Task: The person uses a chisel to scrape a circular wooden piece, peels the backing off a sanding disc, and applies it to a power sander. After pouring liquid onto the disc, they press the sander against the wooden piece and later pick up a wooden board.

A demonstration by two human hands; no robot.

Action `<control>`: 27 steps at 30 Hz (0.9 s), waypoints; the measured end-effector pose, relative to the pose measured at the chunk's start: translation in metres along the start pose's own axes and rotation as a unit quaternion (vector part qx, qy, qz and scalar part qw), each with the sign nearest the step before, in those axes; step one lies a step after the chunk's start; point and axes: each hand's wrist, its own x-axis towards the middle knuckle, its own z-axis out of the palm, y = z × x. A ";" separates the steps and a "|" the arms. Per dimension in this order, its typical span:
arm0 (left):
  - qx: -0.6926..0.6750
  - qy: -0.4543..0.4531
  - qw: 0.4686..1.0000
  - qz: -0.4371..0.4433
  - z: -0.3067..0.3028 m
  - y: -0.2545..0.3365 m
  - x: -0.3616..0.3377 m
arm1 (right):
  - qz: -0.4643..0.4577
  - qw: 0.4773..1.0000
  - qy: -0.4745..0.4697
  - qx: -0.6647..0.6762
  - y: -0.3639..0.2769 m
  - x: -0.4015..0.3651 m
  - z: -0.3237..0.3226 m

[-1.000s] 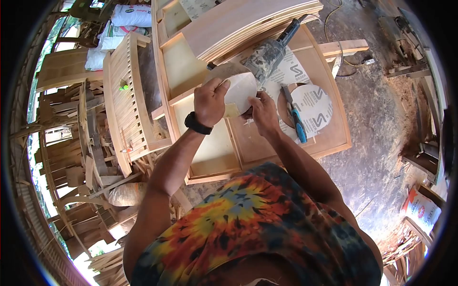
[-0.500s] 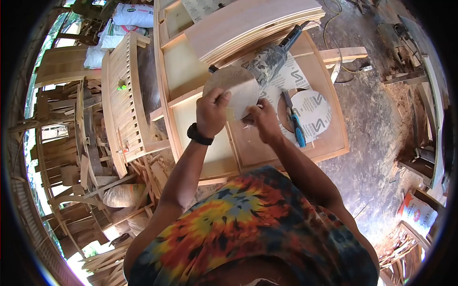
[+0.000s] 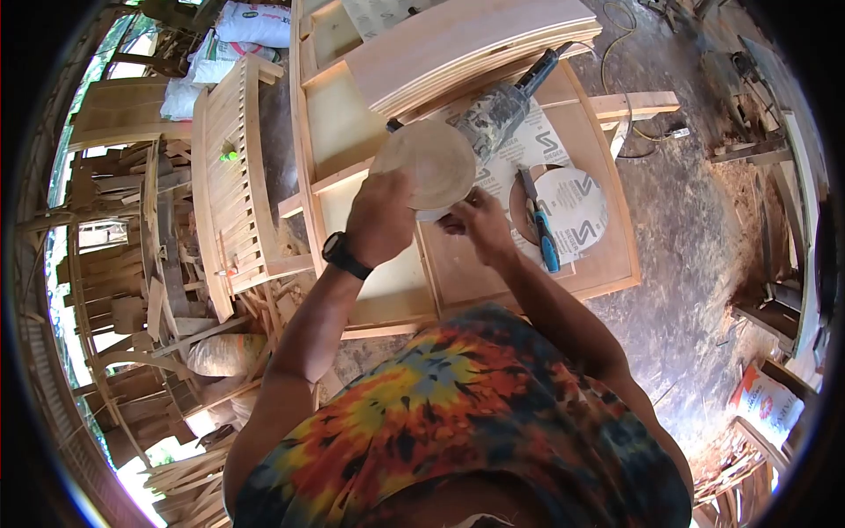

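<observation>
A round beige disc (image 3: 429, 165), which looks like a sanding disc, lies over the head of a dusty grey angle grinder (image 3: 493, 119). Whether it is fixed to the grinder cannot be seen. My left hand (image 3: 380, 216), with a black watch at the wrist, grips the disc's lower left edge, its fingertips partly hidden. At the lower right rim my right hand (image 3: 482, 224) has curled fingers; what they pinch is hidden. A pale layer shows under the rim between the hands. To the right, a blue-handled tool (image 3: 546, 238) with a flat grey end lies beside a printed paper disc (image 3: 576, 211).
Behind the grinder, curved plywood panels (image 3: 458, 53) are stacked on the wooden frame panel (image 3: 616, 255). A slatted wooden piece (image 3: 231, 176) stands at left, near white sacks (image 3: 251, 25). A cable (image 3: 607, 53) runs across the floor; a white bucket (image 3: 767, 405) sits at lower right.
My left hand has turned and shifted slightly down and left, its thumb no longer showing on top of the disc. The disc now shows its round face more fully. My right hand moved slightly left.
</observation>
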 end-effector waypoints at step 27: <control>-0.270 0.221 0.935 -0.068 0.052 0.005 0.005 | 0.031 0.981 -0.036 0.190 0.000 -0.009 0.020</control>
